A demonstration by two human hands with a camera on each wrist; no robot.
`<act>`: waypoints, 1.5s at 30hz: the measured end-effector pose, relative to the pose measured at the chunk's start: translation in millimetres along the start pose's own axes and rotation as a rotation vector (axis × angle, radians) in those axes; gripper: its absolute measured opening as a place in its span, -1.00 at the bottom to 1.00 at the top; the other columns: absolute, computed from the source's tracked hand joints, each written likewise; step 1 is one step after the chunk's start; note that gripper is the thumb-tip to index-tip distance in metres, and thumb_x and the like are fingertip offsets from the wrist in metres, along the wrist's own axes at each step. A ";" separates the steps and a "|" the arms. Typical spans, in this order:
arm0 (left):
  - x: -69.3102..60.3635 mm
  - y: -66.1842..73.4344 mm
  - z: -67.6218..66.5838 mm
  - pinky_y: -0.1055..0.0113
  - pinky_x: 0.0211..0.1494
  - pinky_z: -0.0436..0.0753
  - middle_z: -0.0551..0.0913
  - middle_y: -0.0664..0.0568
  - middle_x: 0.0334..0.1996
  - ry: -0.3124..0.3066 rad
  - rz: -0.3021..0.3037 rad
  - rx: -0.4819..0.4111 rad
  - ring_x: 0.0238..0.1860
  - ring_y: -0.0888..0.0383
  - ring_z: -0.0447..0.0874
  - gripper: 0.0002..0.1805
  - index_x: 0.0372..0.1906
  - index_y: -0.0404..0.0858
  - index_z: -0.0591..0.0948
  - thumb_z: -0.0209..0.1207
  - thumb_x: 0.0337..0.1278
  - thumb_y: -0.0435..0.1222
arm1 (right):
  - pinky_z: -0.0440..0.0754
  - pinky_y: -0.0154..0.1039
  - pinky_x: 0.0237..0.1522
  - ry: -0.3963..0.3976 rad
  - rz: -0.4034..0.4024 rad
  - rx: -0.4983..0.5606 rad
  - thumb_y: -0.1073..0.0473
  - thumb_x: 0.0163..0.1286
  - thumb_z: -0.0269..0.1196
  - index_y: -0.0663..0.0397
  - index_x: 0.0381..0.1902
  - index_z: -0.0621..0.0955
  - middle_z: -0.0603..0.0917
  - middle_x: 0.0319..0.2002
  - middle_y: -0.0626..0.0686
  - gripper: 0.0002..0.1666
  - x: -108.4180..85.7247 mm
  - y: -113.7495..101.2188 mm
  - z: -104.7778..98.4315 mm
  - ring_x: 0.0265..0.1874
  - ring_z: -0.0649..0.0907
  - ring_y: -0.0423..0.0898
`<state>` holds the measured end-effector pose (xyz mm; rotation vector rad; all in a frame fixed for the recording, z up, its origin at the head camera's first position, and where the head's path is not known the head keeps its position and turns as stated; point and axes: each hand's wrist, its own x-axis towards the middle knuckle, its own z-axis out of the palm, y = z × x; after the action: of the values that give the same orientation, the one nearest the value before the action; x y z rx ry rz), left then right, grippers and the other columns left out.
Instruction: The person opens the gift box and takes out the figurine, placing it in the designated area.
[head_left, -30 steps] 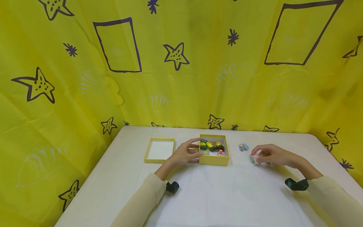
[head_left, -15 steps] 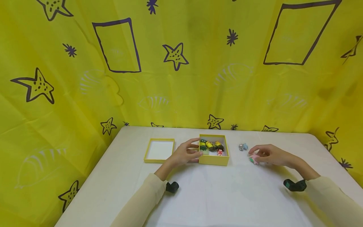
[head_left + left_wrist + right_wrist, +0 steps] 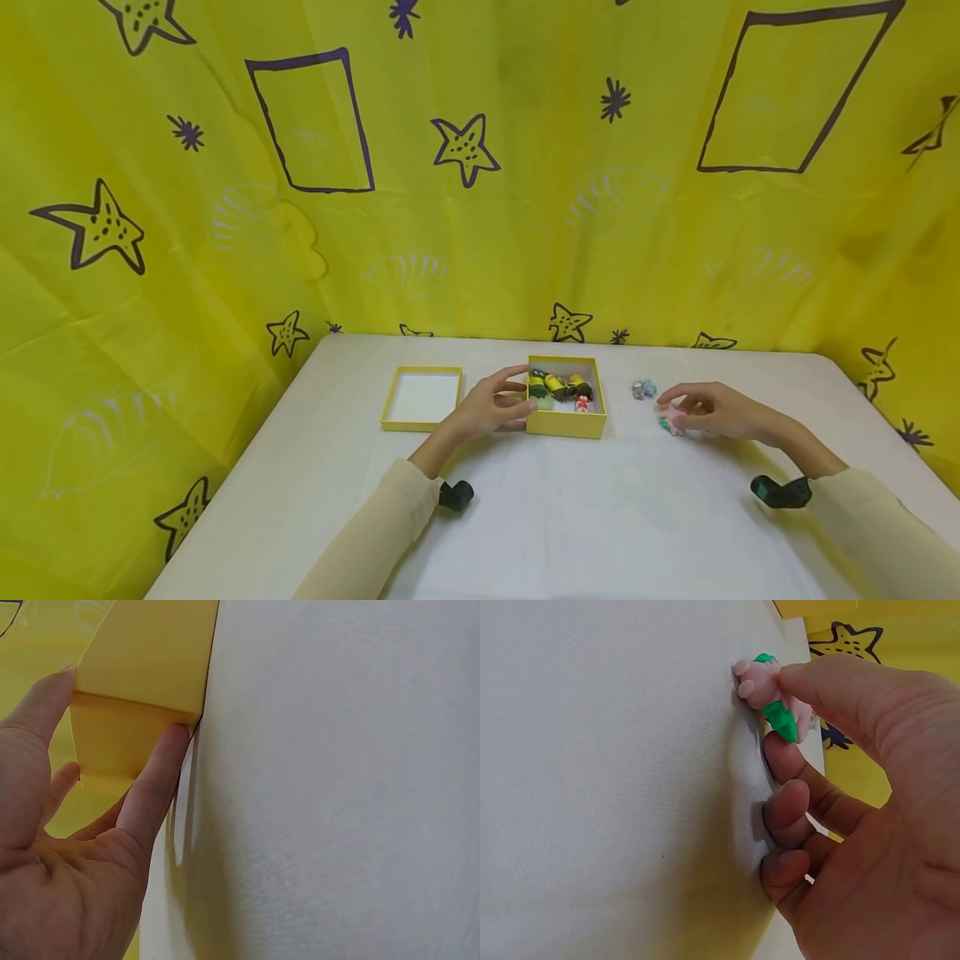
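My left hand (image 3: pixel 491 402) rests fingertips and thumb on the left side of a yellow box (image 3: pixel 566 425). Up close in the left wrist view, the spread fingers touch the wall and edges of the box (image 3: pixel 142 660). Several small toy figures (image 3: pixel 557 385), yellow, green, dark and red-and-white, lie inside it. Over on the right, my right hand (image 3: pixel 720 408) pinches a small pink toy figure with green parts (image 3: pixel 761 684) between thumb and index finger, at the table surface. Its other fingers curl beside the toy, touching the cloth.
A small grey-and-blue toy (image 3: pixel 643 388) lies between the box and my right hand. To the left of the box is a shallow yellow box lid (image 3: pixel 422 427), inside up. A yellow patterned curtain (image 3: pixel 480 233) hangs behind the white table (image 3: pixel 570 517).
My right hand has shifted slightly left with the pink toy, which has turned a little. My left hand and the box stay in place.
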<state>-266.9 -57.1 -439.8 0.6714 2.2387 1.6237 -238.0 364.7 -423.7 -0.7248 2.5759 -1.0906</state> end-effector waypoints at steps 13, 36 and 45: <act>-0.1 -3.7 -0.6 0.11 0.16 0.71 0.48 -0.24 0.34 -0.004 -0.019 -0.020 0.26 -0.13 0.59 -0.23 0.58 -0.05 0.30 0.35 0.35 -0.20 | 0.60 -0.27 -0.37 -0.041 0.012 0.028 0.22 0.46 0.33 0.30 0.33 0.42 0.71 -0.10 0.14 -0.42 -5.3 -3.8 -4.8 -0.35 0.64 -0.01; 0.1 0.6 -0.3 0.06 0.21 0.68 0.51 -0.25 0.31 0.007 0.002 -0.013 0.23 -0.13 0.63 -0.24 0.58 -0.09 0.30 0.34 0.35 -0.22 | 0.69 -0.13 -0.26 -0.091 0.109 -0.134 0.02 0.41 0.39 0.07 0.40 0.40 0.57 0.15 0.35 -0.29 -2.3 -61.1 -44.2 -0.27 0.68 0.08; -0.2 0.1 0.7 0.10 0.16 0.71 0.50 -0.25 0.32 0.006 -0.006 -0.025 0.23 -0.12 0.62 -0.23 0.57 -0.07 0.31 0.35 0.35 -0.21 | 0.67 -0.20 -0.28 -0.128 0.112 -0.159 0.05 0.40 0.41 0.10 0.42 0.39 0.58 0.13 0.24 -0.26 7.9 -87.1 -49.9 -0.29 0.64 -0.03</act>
<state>-266.3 -56.6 -439.9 0.6537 2.2188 1.6494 -234.9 338.5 -326.5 -0.6536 2.5794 -0.7868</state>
